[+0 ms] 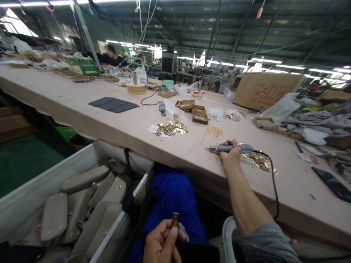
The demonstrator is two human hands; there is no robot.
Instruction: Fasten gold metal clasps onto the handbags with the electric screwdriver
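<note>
My right hand [230,152] reaches out over the pale table [82,106] and is wrapped round a grey pen-shaped electric tool [230,148] with a black cord [272,179], its tip pointing left. My left hand [161,243] is low in my lap, above blue trousers, pinching a small brass metal clip [175,219] upright between thumb and fingers. A heap of gold metal clips [171,128] and a scatter of tiny gold screws [214,132] lie on the table just beyond the tool. More gold parts [260,160] lie right of my right hand.
A white bin [35,186] at the left holds several beige leather pieces [82,179]. Small cardboard trays [192,108], plastic bags, a dark mat [113,104], a large carton [264,89] and grey cloth [315,122] sit on the table. A phone [333,184] lies at right. A person sits far back.
</note>
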